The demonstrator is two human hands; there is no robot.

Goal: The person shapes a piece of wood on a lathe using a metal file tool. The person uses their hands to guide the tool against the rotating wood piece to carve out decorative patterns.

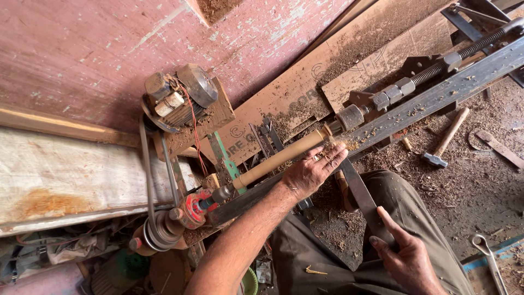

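The right hand (406, 257) is closed around the broad handle end of a long flat steel chisel (360, 199), thumb laid along its top. The blade runs up across the lap to the left hand (313, 170), whose fingers are pressed down together over the blade tip where it meets the pale wooden spindle (281, 158). The spindle is mounted slantwise in the lathe, held between a red chuck (192, 208) at its lower left end and the tailstock centre (349, 117) at its upper right end. Sawdust covers the floor, where a hammer (445, 143) lies to the right and a spanner (488, 259) nearer the right edge. Beyond the lathe, flat brown cardboard sheets (305, 87) with faded grey printing lean against the pink wall (98, 49), beside a belt-driven electric motor (180, 98).
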